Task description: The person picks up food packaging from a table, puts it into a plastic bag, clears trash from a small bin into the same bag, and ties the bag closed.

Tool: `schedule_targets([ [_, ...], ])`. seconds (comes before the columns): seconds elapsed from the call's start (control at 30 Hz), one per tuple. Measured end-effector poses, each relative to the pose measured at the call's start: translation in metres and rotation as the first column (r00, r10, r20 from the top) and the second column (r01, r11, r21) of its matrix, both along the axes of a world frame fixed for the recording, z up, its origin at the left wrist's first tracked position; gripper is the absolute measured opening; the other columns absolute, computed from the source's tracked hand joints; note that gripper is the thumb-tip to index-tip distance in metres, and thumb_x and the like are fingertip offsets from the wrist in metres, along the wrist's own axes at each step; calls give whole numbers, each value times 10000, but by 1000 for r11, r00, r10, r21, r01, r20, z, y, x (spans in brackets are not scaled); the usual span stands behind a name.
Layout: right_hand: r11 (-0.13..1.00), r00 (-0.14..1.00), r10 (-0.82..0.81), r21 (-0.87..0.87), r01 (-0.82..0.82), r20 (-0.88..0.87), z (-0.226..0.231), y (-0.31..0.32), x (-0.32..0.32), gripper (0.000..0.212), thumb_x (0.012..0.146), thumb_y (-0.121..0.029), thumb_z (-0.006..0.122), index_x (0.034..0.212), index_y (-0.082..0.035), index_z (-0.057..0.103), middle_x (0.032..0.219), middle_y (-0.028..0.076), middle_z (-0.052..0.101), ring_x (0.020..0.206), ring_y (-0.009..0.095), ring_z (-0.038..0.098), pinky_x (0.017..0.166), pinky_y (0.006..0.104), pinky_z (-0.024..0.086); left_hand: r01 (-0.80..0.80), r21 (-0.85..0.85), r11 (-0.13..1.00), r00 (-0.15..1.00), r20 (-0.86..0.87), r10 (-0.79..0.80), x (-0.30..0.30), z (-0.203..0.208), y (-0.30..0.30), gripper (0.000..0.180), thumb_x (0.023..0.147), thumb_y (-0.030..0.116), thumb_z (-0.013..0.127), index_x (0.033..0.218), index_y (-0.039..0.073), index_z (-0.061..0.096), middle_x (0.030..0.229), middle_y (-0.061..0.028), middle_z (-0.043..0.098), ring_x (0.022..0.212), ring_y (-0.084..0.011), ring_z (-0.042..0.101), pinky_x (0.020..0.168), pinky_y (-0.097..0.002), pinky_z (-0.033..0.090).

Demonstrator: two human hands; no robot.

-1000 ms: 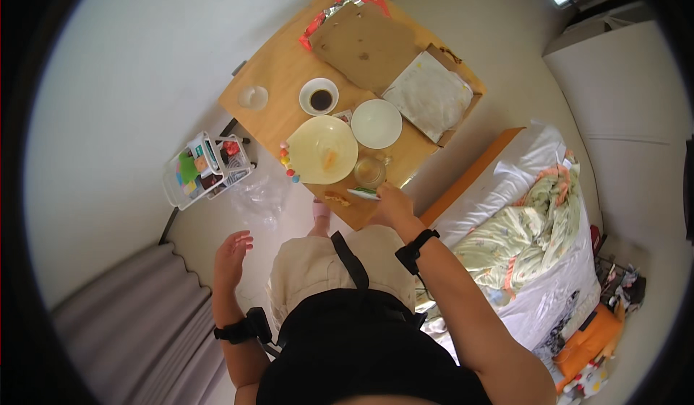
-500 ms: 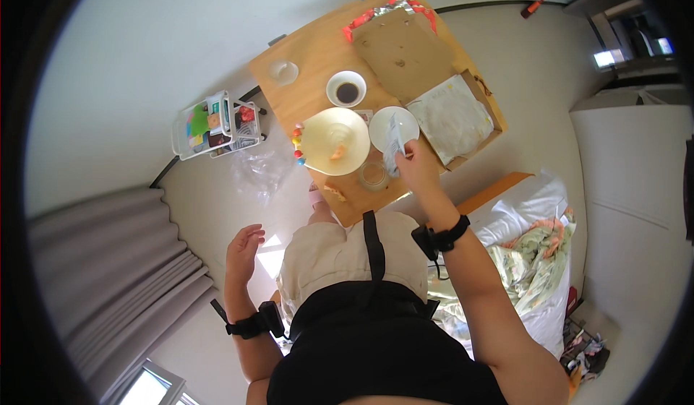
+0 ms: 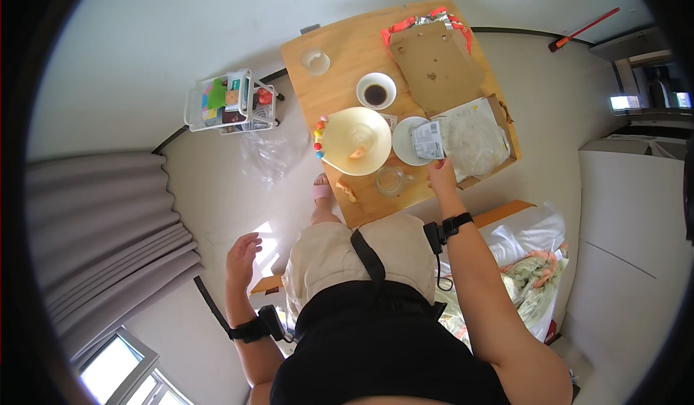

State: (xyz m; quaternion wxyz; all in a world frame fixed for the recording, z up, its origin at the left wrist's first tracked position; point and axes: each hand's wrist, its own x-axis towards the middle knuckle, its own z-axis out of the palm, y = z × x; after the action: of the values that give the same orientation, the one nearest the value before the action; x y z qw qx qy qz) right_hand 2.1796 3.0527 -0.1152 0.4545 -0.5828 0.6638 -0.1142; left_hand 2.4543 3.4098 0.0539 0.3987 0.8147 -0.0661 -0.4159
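My right hand (image 3: 441,174) pinches the corner of a small white printed packet (image 3: 427,140). The packet lies flat over the right part of a white bowl (image 3: 405,143). Left of it stands a large cream bowl (image 3: 354,121) with coloured beads along its left rim and an orange-pink scrap (image 3: 358,152) inside. Just below the white bowl is a clear glass cup (image 3: 390,181). A piece of crust-like food (image 3: 347,190) rests on the table near its front edge. My left hand (image 3: 242,255) hangs away from the table, fingers loosely apart, holding nothing.
An opened cardboard box (image 3: 439,65) with white paper (image 3: 473,139) covers the table's right side. Farther back are a bowl of dark liquid (image 3: 376,91), a clear cup (image 3: 315,62) and red packaging (image 3: 423,22). A white cart (image 3: 230,101) stands left of the wooden table (image 3: 336,49).
My right hand has shifted right, and the packet has turned from edge-on to face up over the bowl's right part. My view has shifted, while my left hand keeps much the same pose.
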Motion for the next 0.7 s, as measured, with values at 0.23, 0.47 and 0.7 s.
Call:
schedule_targets([
  [0.23,808,905,-335,575,132,263,-13,-11,1,321,823,-144,464,1113,-10,423,874,123,527,706,237,570,594,333,510,174,19,985,984,31,-175,7,-4,-35,255,834,100,469,1050,-18,536,922,-101,589,864,-156,549,788,-263,435],
  [0.47,702,781,-523,693,167,342,-24,-15,10,266,833,-75,389,1074,21,449,935,169,549,773,272,576,672,352,507,285,117,951,955,55,-293,13,-8,-48,247,833,122,479,1045,14,546,922,-88,604,876,-156,559,800,-271,429],
  [0.7,818,861,-403,544,187,310,-14,-30,17,317,757,-11,387,1058,45,470,921,165,572,759,272,613,604,327,537,372,150,916,924,39,-381,38,-16,-77,246,839,144,476,1037,19,553,928,-110,616,883,-179,572,792,-285,434],
])
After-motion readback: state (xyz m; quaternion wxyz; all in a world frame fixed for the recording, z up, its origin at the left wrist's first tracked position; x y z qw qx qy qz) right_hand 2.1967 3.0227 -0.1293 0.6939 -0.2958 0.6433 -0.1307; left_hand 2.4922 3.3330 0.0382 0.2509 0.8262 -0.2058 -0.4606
